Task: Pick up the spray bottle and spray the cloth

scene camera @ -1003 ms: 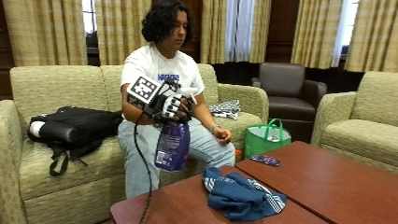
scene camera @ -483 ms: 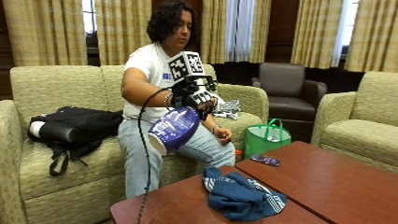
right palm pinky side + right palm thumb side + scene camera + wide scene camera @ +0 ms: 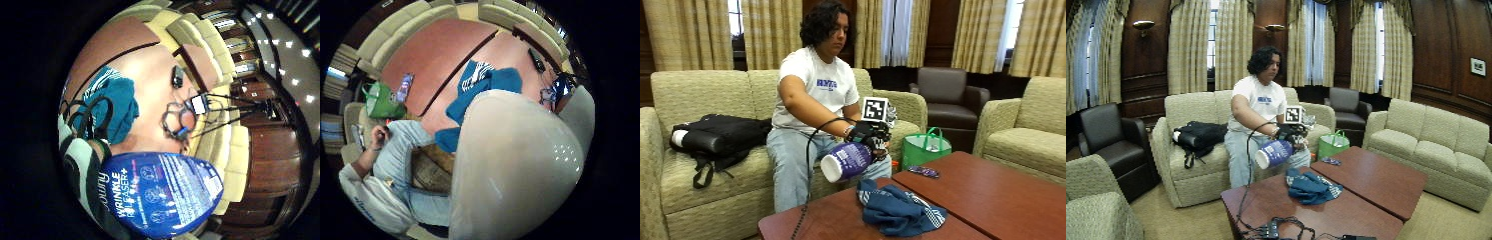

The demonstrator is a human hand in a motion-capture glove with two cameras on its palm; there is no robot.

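Gloved right hand (image 3: 869,136) is curled round the neck end of the spray bottle (image 3: 846,161) and holds it in the air, clear of the bench (image 3: 986,192). Bottle attitude: tilted, with its white base (image 3: 830,168) pointing down and toward the camera side, and its purple-blue body rising toward the hand. The bottle hangs just above and beside the near edge of the bench, over the person's knees. In the little finger side palm view the blue label fills the near field; the printed word "WRINKLE" is legible. In the thumb side palm view the pale body of the bottle fills much of the field.

Cloth (image 3: 899,210): 1 blue piece with white stripes, bunched in a heap on the bench, just below and beside the bottle, not touching it.

Bare left hand (image 3: 378,136) rests at the person's lap; whether it holds anything cannot be told.

Further out: a small dark object (image 3: 925,172) lies on the far bench section, a green bag (image 3: 925,148) stands beside the sofa (image 3: 700,175), and a black backpack (image 3: 720,137) lies on the sofa seat.
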